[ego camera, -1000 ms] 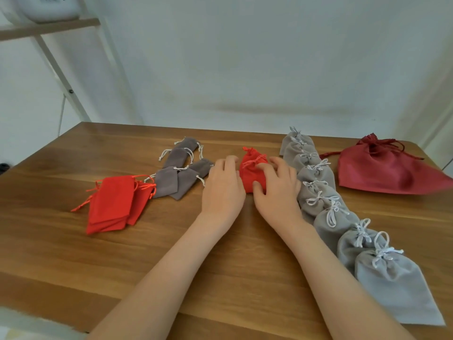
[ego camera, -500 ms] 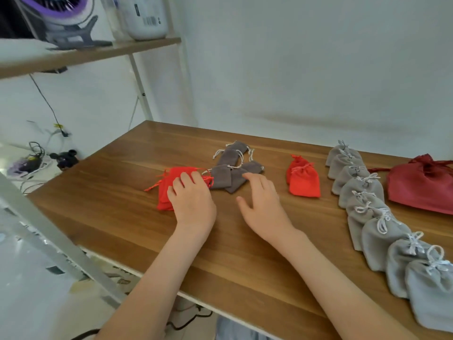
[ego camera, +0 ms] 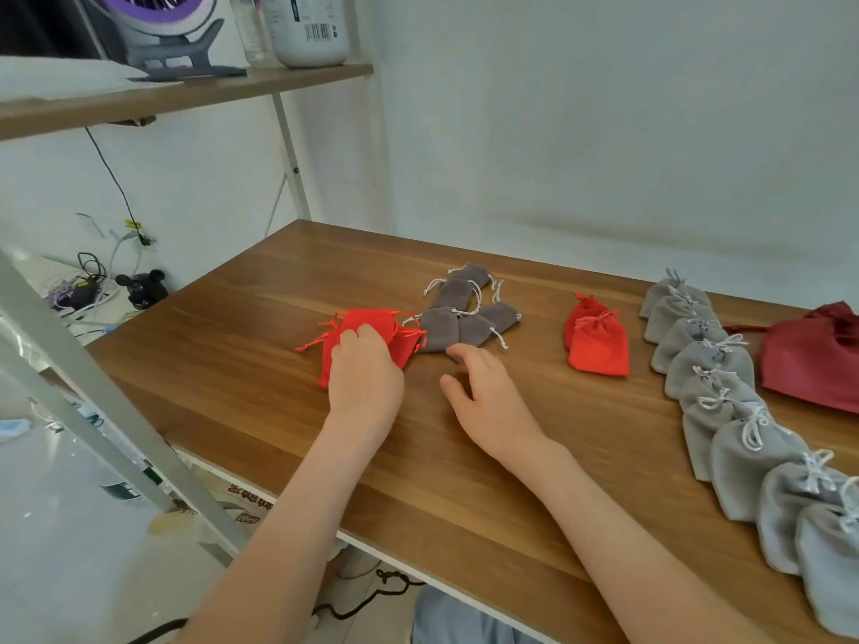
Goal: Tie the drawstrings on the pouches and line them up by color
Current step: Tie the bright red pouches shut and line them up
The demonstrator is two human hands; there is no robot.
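My left hand [ego camera: 365, 371] lies on a pile of loose bright red pouches [ego camera: 372, 320] at the table's left middle, fingertips curled onto the top one. Just right of it, my right hand [ego camera: 485, 397] hovers low over the wood with relaxed fingers, holding nothing. Its fingertips are close to a cluster of dark grey pouches [ego camera: 465, 313] with loose white strings. Two tied red pouches [ego camera: 597, 343] lie further right. A long row of tied light grey pouches [ego camera: 711, 367] runs down the right side.
A larger dark red pouch [ego camera: 820, 360] lies at the far right edge. The wooden table [ego camera: 260, 364] ends close on the left and front. A slanted metal frame post [ego camera: 93, 402] and a shelf [ego camera: 186, 93] with a fan and bottles stand left.
Both hands left the tied red pouch and moved left. My left hand reached the loose red pile and curled onto it; my right hand followed, empty. The view swung left.
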